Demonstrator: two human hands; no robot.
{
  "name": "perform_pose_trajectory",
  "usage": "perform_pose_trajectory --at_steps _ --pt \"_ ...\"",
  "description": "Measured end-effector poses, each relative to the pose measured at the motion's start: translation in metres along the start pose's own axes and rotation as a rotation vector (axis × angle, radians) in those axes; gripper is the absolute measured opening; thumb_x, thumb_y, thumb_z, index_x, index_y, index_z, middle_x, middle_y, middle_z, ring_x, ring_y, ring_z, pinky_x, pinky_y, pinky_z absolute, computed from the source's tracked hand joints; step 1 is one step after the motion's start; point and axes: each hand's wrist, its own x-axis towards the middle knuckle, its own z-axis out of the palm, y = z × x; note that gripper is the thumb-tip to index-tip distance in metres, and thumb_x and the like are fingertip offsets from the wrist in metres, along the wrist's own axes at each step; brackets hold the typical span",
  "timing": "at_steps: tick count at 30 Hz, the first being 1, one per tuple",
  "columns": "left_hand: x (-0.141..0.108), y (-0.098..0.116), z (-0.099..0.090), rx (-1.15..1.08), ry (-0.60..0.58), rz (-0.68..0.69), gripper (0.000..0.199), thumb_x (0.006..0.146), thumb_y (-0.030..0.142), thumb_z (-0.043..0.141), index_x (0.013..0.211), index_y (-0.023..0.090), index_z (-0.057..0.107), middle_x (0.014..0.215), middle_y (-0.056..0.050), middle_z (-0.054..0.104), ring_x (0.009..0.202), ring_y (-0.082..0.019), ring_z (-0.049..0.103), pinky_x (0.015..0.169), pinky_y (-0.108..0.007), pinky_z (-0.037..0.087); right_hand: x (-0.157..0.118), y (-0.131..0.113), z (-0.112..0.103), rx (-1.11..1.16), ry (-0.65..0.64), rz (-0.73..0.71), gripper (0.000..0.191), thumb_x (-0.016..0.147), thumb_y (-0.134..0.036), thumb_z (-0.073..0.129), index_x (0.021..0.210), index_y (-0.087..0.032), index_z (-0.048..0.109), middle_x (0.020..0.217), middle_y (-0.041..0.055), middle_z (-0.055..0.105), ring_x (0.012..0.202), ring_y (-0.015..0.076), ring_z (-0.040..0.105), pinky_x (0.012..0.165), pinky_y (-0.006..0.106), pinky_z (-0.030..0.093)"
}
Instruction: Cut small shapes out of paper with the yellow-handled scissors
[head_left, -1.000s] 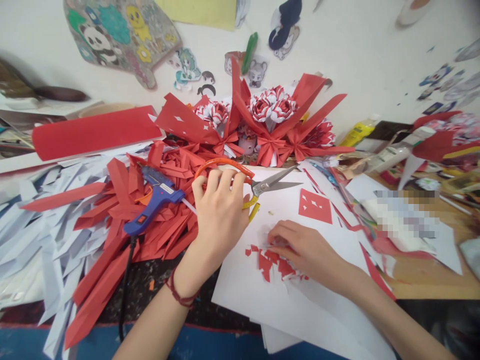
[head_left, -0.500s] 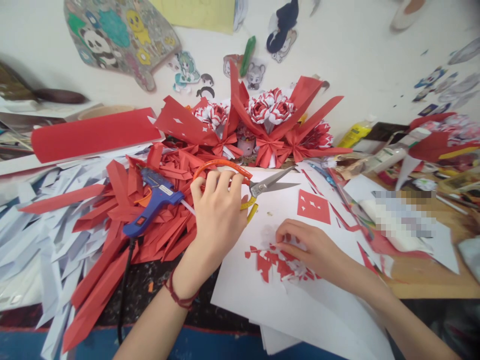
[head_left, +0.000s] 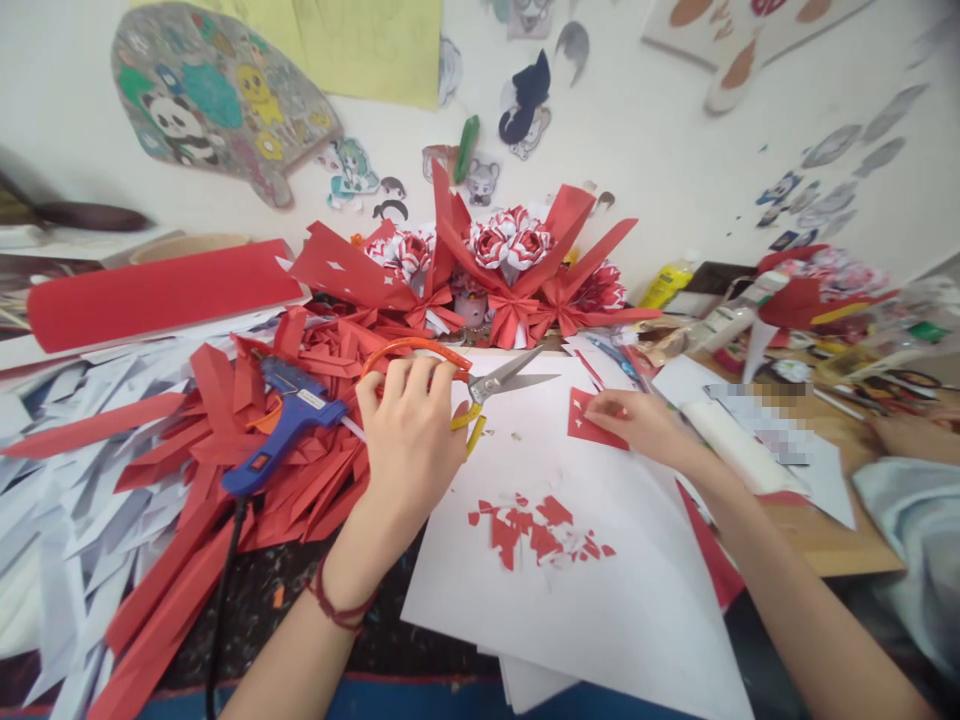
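Note:
My left hand is wrapped round the orange and yellow handles of a pair of scissors, whose blades stand apart and point right. Fingers of my right hand pinch the edge of a small red paper square with star-shaped cutouts, at the back right of a large white sheet. Red and white paper scraps lie in a loose pile on the sheet, in front of both hands.
A blue glue gun rests on folded red paper strips, with white strips farther left. Red paper bouquets stand by the wall. At the far right, another person's arm reaches in near a white roll.
My right hand has left the scrap pile and moved back to the red square, which it now grips. My left hand still holds the scissors. The view has shifted, and another person's arm shows at right.

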Motion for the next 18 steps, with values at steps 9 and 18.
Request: perform_pose_trajectory --at_steps 9,18 --pt "0.002 -0.001 -0.001 0.013 -0.029 -0.009 0.021 0.078 0.024 0.057 0.099 0.020 0.058 0.103 -0.011 0.065 0.098 -0.029 0.051 0.083 -0.046 0.028 0.006 0.004 -0.003 -0.132 -0.036 -0.001 0.025 0.084 -0.035 0.049 0.082 -0.021 0.070 0.080 0.0043 0.072 0.069 0.0189 0.061 0.064 0.031 0.044" --pt "0.005 -0.010 0.000 0.021 -0.029 -0.076 0.024 0.077 0.022 0.056 0.101 0.019 0.058 0.102 -0.011 0.065 0.097 -0.029 0.052 0.084 -0.044 0.030 0.005 0.003 -0.031 -0.144 0.047 0.035 0.024 0.081 -0.039 0.054 0.085 -0.022 0.071 0.078 0.0036 0.072 0.061 0.0171 0.060 0.061 0.030 0.043"
